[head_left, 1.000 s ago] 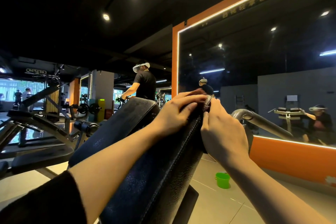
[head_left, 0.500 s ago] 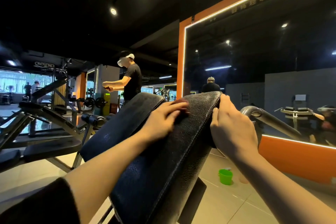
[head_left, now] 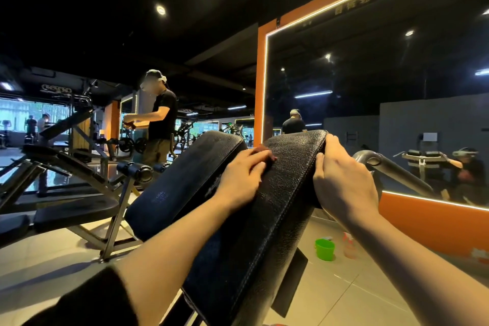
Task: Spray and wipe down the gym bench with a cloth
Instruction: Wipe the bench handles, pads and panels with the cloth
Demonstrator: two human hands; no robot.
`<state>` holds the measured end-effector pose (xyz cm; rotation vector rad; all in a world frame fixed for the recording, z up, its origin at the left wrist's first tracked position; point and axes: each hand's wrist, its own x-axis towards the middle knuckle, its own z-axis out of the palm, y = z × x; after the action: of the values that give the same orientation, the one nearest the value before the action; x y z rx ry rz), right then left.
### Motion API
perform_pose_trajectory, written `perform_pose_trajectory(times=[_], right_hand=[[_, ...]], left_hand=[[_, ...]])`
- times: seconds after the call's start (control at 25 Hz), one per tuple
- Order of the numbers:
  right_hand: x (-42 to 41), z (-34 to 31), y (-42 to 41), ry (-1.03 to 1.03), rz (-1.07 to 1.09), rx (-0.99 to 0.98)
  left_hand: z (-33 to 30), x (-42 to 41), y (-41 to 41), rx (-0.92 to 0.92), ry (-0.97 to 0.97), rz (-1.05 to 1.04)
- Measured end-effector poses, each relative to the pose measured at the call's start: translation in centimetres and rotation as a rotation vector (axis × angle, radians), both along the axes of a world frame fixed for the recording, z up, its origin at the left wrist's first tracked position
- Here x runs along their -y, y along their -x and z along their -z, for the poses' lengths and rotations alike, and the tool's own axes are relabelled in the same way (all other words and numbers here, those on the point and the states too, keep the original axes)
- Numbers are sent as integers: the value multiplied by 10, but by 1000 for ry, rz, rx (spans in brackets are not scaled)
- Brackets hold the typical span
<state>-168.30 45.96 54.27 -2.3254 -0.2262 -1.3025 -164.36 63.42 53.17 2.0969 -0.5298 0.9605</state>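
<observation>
Head view: left hand (head_left: 242, 177) presses cloth (head_left: 266, 154) flat on bench pad (head_left: 277, 206); right hand (head_left: 344, 180) grips its edge; green bucket's (head_left: 325, 249) contents unseen.

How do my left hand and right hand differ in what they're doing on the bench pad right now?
The left hand lies on the bench pad face, fingers fairly straight, pressing a dark red cloth; the right hand holds no cloth. The right hand grips the pad's right edge, fingers wrapped behind it, while the left hand sits on top. Both touch the same pad.
</observation>
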Motion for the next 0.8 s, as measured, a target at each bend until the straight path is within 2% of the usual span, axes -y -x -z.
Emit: perform_pose_trajectory(times=[0.08, 0.16, 0.2, 0.32, 0.36, 0.52, 0.68, 0.8], right_hand=[[0, 1, 2, 2, 14, -4], [-1, 2, 2, 16, 22, 13], [-2, 3, 4, 18, 31, 19], [-4, 2, 6, 22, 44, 27], [-3, 2, 5, 40, 54, 29], [-2, 5, 6, 17, -2, 22], [-23, 36, 29, -39, -168, 186], [-49, 72, 44, -153, -259, 305]], left_hand=[[21, 9, 32, 106, -108, 223], [37, -6, 45, 156, -190, 314], [35, -17, 36, 122, -169, 262], [24, -22, 16, -25, 79, -28], [26, -10, 23, 4, 80, -38], [46, 0, 61, 112, -164, 251], [34, -12, 50, -33, 40, -3], [65, -3, 83, 103, -77, 171]])
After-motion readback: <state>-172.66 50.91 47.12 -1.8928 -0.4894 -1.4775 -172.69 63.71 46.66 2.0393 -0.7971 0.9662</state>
